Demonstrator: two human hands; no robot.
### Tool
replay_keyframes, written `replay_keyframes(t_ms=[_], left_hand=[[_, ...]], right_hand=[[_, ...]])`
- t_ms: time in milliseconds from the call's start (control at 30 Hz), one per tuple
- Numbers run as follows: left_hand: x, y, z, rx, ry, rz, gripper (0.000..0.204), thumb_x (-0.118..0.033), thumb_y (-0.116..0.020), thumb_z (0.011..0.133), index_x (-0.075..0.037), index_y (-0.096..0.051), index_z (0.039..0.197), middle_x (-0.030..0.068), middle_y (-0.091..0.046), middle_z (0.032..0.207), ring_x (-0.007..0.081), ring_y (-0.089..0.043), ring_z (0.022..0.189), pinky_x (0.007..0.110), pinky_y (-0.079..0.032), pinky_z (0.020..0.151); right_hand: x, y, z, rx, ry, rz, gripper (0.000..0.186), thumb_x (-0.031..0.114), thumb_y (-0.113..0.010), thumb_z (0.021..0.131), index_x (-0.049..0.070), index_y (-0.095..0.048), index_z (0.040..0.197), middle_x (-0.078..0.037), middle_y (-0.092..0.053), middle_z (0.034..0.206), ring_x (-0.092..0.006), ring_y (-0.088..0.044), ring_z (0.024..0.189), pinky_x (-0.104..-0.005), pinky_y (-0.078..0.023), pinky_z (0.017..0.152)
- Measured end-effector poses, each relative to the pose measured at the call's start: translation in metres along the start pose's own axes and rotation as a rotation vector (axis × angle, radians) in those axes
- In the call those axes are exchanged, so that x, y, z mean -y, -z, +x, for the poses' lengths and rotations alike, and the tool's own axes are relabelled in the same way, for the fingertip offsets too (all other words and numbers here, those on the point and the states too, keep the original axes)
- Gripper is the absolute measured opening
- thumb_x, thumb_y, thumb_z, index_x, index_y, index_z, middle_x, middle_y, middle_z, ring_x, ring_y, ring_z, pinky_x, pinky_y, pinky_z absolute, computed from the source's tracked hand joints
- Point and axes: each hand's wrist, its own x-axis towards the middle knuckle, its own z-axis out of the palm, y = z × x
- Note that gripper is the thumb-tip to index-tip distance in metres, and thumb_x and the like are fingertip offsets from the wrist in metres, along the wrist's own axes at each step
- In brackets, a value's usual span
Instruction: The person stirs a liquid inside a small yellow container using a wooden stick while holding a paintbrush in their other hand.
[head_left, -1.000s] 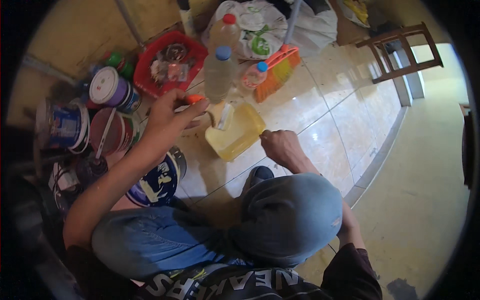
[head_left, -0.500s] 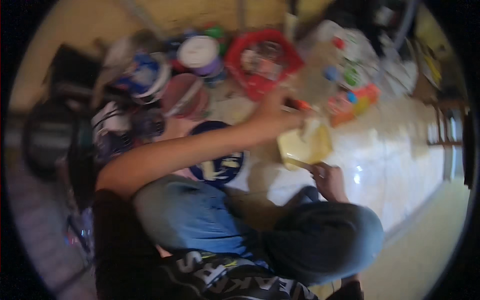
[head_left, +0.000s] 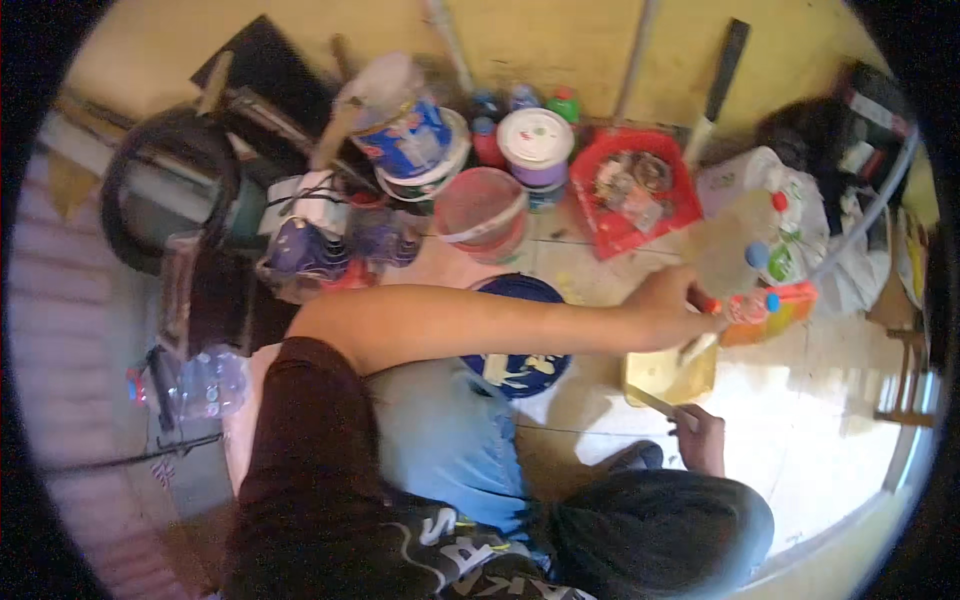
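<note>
Stretched across from the left, my left hand (head_left: 660, 308) is closed around a small tool with an orange end (head_left: 712, 306) and a pale end (head_left: 697, 348); its exact kind is unclear. That pale end hangs over a shallow yellow tray (head_left: 655, 372). Beside my right knee, my right hand (head_left: 703, 441) grips a flat pale stick (head_left: 655, 402), whose tip reaches over the tray's near edge. Under my left forearm lies a round dark blue lid (head_left: 535, 382) smeared with cream-coloured paste.
Beyond my arm stand a pink bucket (head_left: 482, 215), a white-lidded tub (head_left: 535, 140), a blue pail (head_left: 405, 145) and a red dustpan (head_left: 640, 235) holding debris. Bottles, including a blue-capped one (head_left: 730, 245), and an orange packet (head_left: 790, 315) lie right. A clear bottle (head_left: 212, 382) is at left.
The view has shifted, so everything sits lower and further right. My left hand stays above the tray with the orange-ended tool; my right hand still grips the stick.
</note>
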Motion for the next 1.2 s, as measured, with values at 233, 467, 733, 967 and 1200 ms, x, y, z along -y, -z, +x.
replay_keyframes(t_ms=[233,467,733,967,1200], left_hand=[[-0.013,0.016,0.002,0.079,0.084,-0.018,0.048,-0.033,-0.086,0.092,0.003,-0.068,0.117,0.0143,-0.073,0.112,0.0173,-0.071,0.1,0.032,-0.062,0.077],[-0.036,0.001,-0.003,0.105,0.305,-0.181,0.031,-0.028,-0.075,0.103,-0.007,-0.063,0.122,0.0079,-0.068,0.12,0.0219,-0.072,0.114,0.036,-0.062,0.092],[-0.022,0.013,-0.007,0.108,0.264,-0.16,0.027,-0.023,-0.074,0.104,-0.007,-0.06,0.12,0.007,-0.068,0.117,0.0221,-0.074,0.109,0.035,-0.063,0.09],[-0.025,0.014,-0.005,0.103,0.297,-0.17,0.025,-0.023,-0.074,0.104,-0.009,-0.06,0.118,0.006,-0.068,0.118,0.0196,-0.073,0.108,0.036,-0.063,0.09],[-0.028,0.016,-0.006,0.096,0.28,-0.179,0.027,-0.024,-0.075,0.103,-0.007,-0.06,0.117,0.0073,-0.067,0.119,0.0214,-0.072,0.109,0.037,-0.063,0.091]], right_hand=[[-0.002,0.046,0.019,-0.102,-0.053,-0.278,0.026,0.024,-0.064,0.103,0.003,-0.08,0.105,-0.02,-0.078,0.085,-0.0303,-0.078,0.075,-0.0403,-0.06,0.073],[-0.008,0.033,0.009,0.115,0.096,-0.33,0.022,0.028,-0.065,0.098,0.013,-0.078,0.108,-0.018,-0.077,0.096,-0.0426,-0.073,0.088,-0.0522,-0.058,0.08],[0.0,0.057,0.02,-0.052,0.032,-0.486,0.025,0.029,-0.063,0.096,0.009,-0.077,0.101,-0.022,-0.076,0.087,-0.0442,-0.074,0.083,-0.0555,-0.059,0.076],[0.001,0.023,0.017,0.048,0.097,-0.28,0.026,0.03,-0.062,0.096,0.012,-0.078,0.104,-0.021,-0.077,0.093,-0.0438,-0.074,0.09,-0.0547,-0.059,0.079],[-0.023,0.086,0.024,-0.063,0.043,-0.527,0.024,0.027,-0.061,0.096,0.008,-0.076,0.098,-0.022,-0.075,0.087,-0.0445,-0.074,0.086,-0.056,-0.059,0.076]])
